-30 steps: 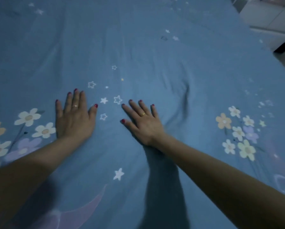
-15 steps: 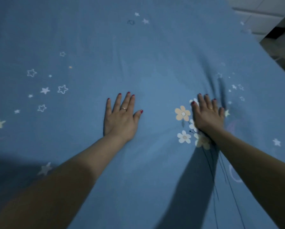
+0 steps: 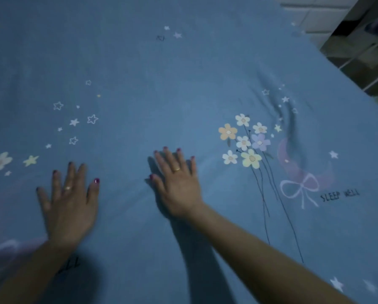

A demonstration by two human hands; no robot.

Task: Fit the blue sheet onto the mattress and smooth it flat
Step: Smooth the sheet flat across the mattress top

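Both palms lie flat with fingers straight and spread, gripping nothing: left hand (image 3: pixel 68 208) and right hand (image 3: pixel 177 185) press side by side on the blue sheet (image 3: pixel 183 84), which covers the mattress. Creases (image 3: pixel 290 119) ripple beyond the printed flowers (image 3: pixel 245 142).

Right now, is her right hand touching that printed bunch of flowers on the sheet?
Apart. The head view shows the right hand flat on the blue sheet, with bare cloth between it and the flower bunch.
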